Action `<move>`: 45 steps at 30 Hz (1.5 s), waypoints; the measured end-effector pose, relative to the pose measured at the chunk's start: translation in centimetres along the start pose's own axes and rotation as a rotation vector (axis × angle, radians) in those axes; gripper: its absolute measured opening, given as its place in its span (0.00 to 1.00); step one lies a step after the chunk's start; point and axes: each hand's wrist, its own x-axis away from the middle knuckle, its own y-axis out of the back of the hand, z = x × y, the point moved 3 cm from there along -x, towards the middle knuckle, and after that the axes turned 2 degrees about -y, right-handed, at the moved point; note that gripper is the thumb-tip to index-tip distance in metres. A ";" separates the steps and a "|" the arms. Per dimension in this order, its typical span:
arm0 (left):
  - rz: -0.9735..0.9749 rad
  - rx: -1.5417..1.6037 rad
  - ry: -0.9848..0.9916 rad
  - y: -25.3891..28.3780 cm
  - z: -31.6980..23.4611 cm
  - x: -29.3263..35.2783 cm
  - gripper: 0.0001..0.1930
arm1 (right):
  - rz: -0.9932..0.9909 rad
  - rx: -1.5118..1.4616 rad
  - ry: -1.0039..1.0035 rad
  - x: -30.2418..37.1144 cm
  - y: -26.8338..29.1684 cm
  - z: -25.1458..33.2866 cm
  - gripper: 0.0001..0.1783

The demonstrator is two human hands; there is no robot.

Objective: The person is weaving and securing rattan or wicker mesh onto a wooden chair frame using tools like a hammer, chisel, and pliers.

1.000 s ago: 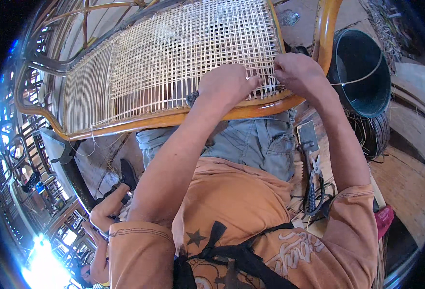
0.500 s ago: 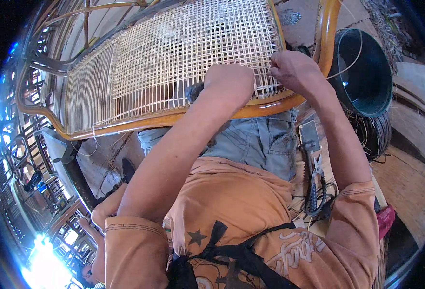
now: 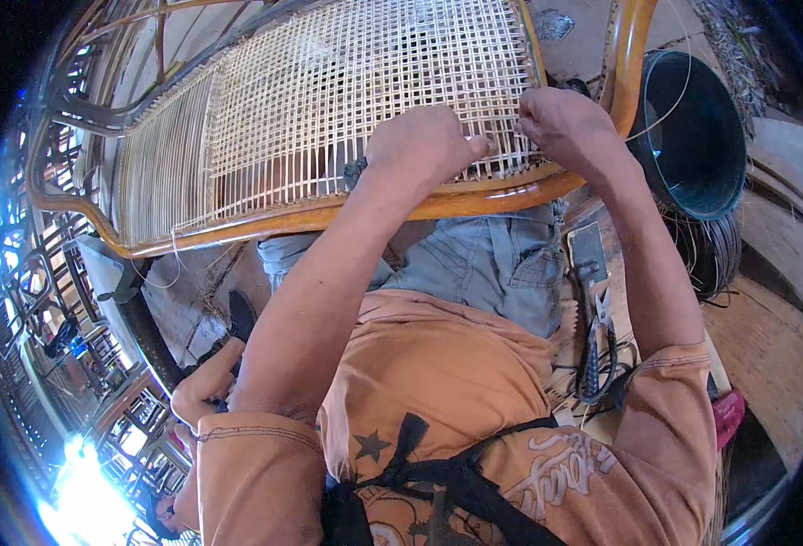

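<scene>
Over my lap lies the wooden frame; my left hand is against its cane mesh, grip hidden. My right hand, fingers curled, appears to pinch the strand looping across the bucket. I'm likely weaving; next calls for drawing it snug.

- A cane-furniture workshop
- Partly woven cane panel at twelve o'clock
- Furniture frames crowding nine o'clock
- Bucket at two
- Scissors and dark coil at three
</scene>
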 end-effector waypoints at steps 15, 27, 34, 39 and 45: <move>-0.078 -0.053 -0.236 1.4 0.2 -0.8 0.16 | -0.047 -0.006 0.051 0.1 0.6 0.2 0.12; -0.093 -0.027 -0.189 0.0 -0.5 0.0 0.22 | -0.041 0.035 0.072 0.1 0.4 -0.6 0.10; -0.056 0.088 -0.055 -0.4 0.3 -0.3 0.27 | -0.011 0.028 0.117 -0.1 0.3 -0.9 0.11; -0.139 0.067 -0.030 -0.4 -0.6 0.5 0.24 | 0.029 0.060 0.050 -0.4 -0.2 -0.6 0.13; -0.091 -0.107 -0.102 0.6 -0.4 0.6 0.17 | 0.007 0.003 -0.088 -0.1 0.2 0.3 0.15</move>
